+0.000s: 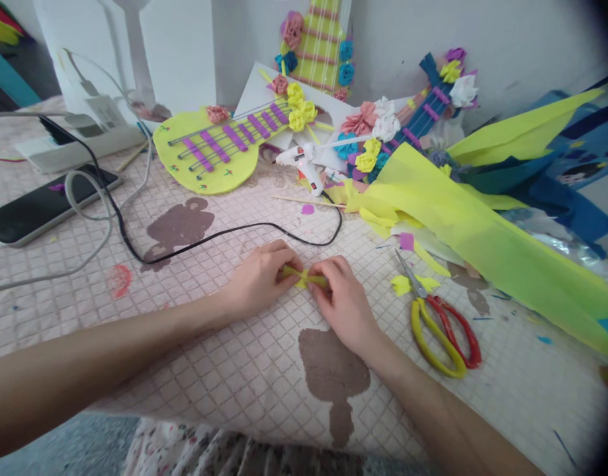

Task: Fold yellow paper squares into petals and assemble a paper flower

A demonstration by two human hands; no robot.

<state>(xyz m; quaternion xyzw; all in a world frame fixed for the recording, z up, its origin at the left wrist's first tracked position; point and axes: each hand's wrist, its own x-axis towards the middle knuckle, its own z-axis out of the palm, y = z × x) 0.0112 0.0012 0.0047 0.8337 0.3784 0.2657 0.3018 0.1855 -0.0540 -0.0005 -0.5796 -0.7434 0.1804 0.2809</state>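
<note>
Between my two hands is a small piece of yellow crepe paper [302, 280], pinched at its middle. My left hand [262, 277] grips its left end with thumb and fingers, and my right hand [344, 301] grips the right end. Much of the paper is hidden by the fingertips. To the right of my right hand lie scissors [440, 317] with one yellow and one red handle, their blades over small yellow paper scraps [401, 285]. A large yellow crepe sheet [482, 238] stretches across the right side.
A white glue gun [304, 165] rests behind my hands, its black cord [234, 228] curving across the quilted cloth. Around it are a yellow paper guitar [209, 152] and a blue one [423, 122] with paper flowers. At left are a phone [40, 201] and a power strip [50, 152].
</note>
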